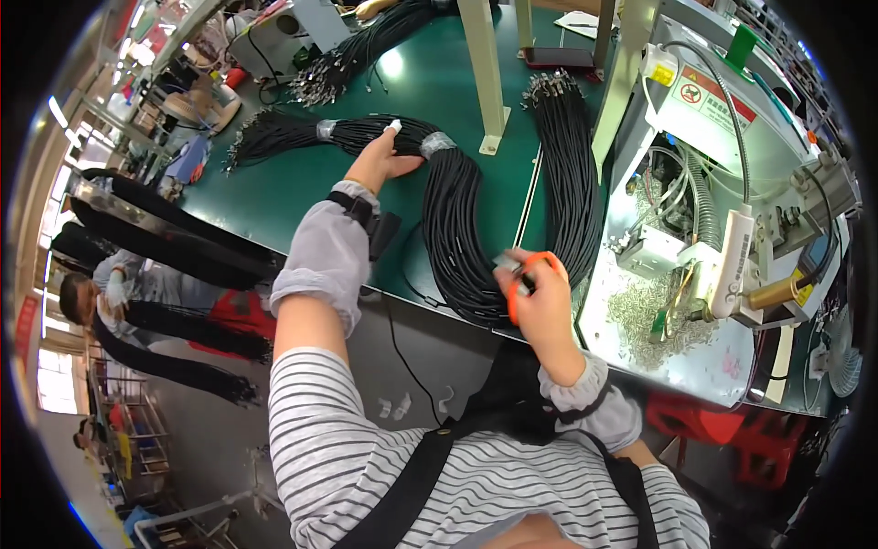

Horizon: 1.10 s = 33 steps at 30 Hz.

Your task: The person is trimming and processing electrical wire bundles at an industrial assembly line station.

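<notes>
Right hand holding scissors; left hand touching cables, cannot tell grip. Slipping scissors could be nicking cables.

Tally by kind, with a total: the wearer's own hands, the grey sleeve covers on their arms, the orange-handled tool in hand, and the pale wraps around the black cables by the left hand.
Hands: 2
Grey sleeve covers: 2
Orange-handled tool: 1
Pale wraps: 2
Total: 7
</notes>
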{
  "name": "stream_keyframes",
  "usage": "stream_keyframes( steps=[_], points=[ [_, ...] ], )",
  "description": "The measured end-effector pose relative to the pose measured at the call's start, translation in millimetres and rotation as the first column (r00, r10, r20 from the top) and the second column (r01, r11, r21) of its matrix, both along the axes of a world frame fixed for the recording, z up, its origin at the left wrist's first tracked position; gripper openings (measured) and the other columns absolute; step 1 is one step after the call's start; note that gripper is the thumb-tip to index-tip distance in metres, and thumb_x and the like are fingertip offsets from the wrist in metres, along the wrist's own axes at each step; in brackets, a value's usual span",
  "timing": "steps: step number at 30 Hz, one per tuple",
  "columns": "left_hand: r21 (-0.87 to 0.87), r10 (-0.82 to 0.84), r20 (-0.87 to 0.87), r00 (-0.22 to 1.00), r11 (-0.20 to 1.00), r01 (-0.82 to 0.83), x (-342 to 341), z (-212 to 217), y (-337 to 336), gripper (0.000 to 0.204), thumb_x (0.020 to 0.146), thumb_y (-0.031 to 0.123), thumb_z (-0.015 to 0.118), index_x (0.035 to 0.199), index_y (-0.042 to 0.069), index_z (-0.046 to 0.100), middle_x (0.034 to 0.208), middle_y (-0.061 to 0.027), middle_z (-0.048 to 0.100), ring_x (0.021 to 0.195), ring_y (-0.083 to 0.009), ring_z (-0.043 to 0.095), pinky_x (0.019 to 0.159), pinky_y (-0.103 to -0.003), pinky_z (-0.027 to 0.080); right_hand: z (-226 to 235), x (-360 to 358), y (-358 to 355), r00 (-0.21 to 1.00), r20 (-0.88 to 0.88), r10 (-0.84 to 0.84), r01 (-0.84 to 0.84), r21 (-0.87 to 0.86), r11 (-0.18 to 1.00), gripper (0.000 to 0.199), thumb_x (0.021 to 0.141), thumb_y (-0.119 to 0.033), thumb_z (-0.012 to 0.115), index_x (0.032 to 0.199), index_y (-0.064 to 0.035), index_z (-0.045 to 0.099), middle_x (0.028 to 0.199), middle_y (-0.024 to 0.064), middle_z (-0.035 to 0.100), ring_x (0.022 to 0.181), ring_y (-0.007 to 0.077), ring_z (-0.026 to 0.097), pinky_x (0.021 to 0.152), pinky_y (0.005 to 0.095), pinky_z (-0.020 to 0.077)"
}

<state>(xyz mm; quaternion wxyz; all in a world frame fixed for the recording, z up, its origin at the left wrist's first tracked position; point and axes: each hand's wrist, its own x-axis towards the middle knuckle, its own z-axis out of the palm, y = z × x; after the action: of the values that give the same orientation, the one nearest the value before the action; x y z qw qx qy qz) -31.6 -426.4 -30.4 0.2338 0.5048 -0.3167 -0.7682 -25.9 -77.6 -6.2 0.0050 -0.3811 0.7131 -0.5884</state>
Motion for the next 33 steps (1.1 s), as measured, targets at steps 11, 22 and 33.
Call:
stream_keyframes(
  steps=[11, 22, 33],
  points=[
    [-0.491, 0.281, 0.835, 0.473, -0.01, 0.871, 46.2, 69.6, 43.9, 0.025, 0.074, 0.023, 0.064, 0.093, 0.007, 0.057, 0.073, -0.0121, 0.062, 0.076, -0.0295, 0.061, 0.063, -0.037, 0.048, -21.0, -10.2, -7.4, 0.962, -0.267, -0.051, 0.059, 0.022, 0.998, 0.013, 0.068, -0.008, 0.067, 0.072, -0.0035, 0.056, 0.067, 0.0061, 0.058, 0.068, 0.0238, 0.056, 0.073, 0.0323, 0.0403],
    [-0.435, 0.155, 0.667, 0.728, -0.713, 0.55, 39.8, 41.9, 265.0, 0.029, 0.067, 0.027, 0.066, 0.078, 0.002, 0.056, 0.071, -0.0116, 0.056, 0.071, -0.0274, 0.054, 0.061, -0.038, 0.042, -37.7, 25.4, 79.5, 0.945, -0.242, 0.221, -0.266, -0.175, 0.948, 0.012, 0.068, -0.006, 0.067, 0.07, -0.0062, 0.055, 0.069, 0.0058, 0.06, 0.065, 0.0206, 0.059, 0.064, 0.0291, 0.043],
    [-0.692, 0.156, 0.719, 0.678, 0.063, 0.719, -31.4, 22.9, 281.3, 0.063, 0.059, 0.05, 0.071, 0.09, -0.001, 0.05, 0.077, -0.0172, 0.06, 0.076, -0.0322, 0.058, 0.066, -0.042, 0.043, -41.8, 22.6, 142.9, 0.868, -0.104, 0.486, -0.487, 0.02, 0.873, 0.014, 0.068, -0.008, 0.069, 0.066, -0.0045, 0.055, 0.058, 0.0061, 0.056, 0.05, 0.0184, 0.054, 0.046, 0.0272, 0.0394]
  ],
)
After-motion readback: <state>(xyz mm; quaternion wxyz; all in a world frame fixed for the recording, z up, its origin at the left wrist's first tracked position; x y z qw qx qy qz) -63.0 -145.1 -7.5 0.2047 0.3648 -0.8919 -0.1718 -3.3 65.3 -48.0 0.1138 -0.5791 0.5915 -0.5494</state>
